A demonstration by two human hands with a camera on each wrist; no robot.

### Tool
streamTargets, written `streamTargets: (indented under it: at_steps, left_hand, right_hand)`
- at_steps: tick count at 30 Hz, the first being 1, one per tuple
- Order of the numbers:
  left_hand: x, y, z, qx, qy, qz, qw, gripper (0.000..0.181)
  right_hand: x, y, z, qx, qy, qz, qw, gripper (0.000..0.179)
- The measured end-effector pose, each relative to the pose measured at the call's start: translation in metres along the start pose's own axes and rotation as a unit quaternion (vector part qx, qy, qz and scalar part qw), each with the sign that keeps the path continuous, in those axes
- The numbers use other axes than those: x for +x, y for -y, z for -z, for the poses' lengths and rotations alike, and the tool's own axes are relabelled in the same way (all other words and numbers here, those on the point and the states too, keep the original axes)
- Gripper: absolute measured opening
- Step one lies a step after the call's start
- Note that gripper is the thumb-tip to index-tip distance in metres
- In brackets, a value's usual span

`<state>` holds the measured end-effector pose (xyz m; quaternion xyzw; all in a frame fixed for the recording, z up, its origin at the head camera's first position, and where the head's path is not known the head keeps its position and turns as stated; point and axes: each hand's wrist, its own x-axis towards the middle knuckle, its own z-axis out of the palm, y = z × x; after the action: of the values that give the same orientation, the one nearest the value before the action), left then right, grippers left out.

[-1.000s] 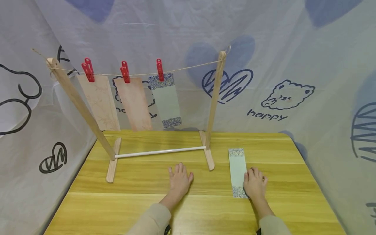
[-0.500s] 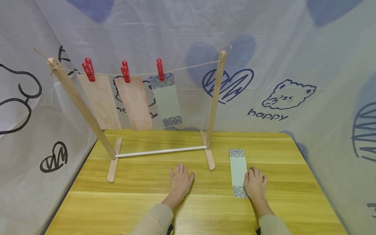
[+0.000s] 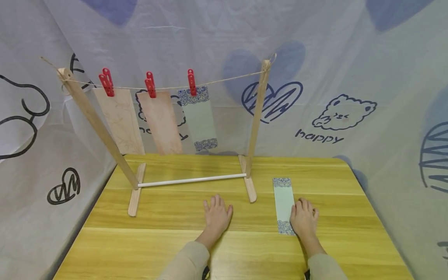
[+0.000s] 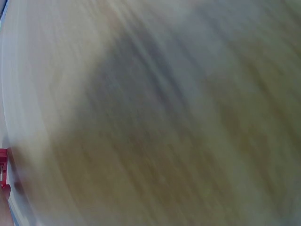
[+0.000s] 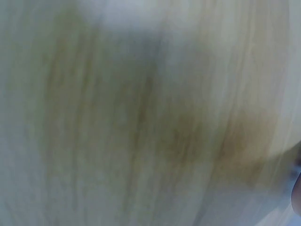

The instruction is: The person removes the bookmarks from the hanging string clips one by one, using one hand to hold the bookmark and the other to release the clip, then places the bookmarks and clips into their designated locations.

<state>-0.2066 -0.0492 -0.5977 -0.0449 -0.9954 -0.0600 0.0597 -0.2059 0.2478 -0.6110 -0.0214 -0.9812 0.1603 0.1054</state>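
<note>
My left hand (image 3: 217,219) rests on the wooden table, palm down with fingers loosely spread, in front of a small drying rack. In the left wrist view, part of a red clothespin (image 4: 3,165) shows at the left edge beside a bit of skin; whether the hand touches it is unclear. My right hand (image 3: 303,222) lies at the right edge of a pale green paper strip (image 3: 284,202) with blue patterned ends. Its thumb side touches the strip, and its other fingers bend loosely toward the table. The right wrist view is mostly blurred wood, with a fingertip (image 5: 296,197) at the edge.
Wooden posts (image 3: 256,124) and a white crossbar (image 3: 192,180) form the rack. On its string (image 3: 231,79), red clothespins (image 3: 150,86) hold a beige strip (image 3: 120,122), a pinkish strip (image 3: 161,124) and a green patterned strip (image 3: 200,122). A printed curtain (image 3: 336,58) surrounds the table (image 3: 252,252).
My left hand has shifted very slightly to the right. The right hand and the paper strip beside it stay practically still.
</note>
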Motion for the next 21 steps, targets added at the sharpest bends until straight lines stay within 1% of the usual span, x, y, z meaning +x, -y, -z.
streamTargets:
  at_steps: [8, 12, 16, 21]
  left_hand:
    - [0.0018, 0.0003, -0.0031, 0.005, 0.001, 0.004, 1.0000, 0.056]
    - [0.0028, 0.0002, -0.0029, 0.003, 0.007, 0.002, 1.0000, 0.055]
    - [0.0036, 0.0003, -0.0016, 0.008, 0.016, -0.002, 0.9998, 0.055]
    - [0.0044, 0.0005, -0.0010, 0.012, 0.020, -0.004, 0.9997, 0.055]
  right_hand:
    - [0.0011, 0.0021, 0.0029, -0.017, 0.011, 0.006, 0.9998, 0.033]
    - [0.0014, 0.0024, 0.0035, -0.022, 0.018, 0.005, 0.9996, 0.033]
    - [0.0016, 0.0021, 0.0029, -0.029, 0.016, 0.008, 0.9994, 0.033]
    - [0.0017, 0.0014, 0.0012, -0.041, 0.011, 0.015, 0.9990, 0.033]
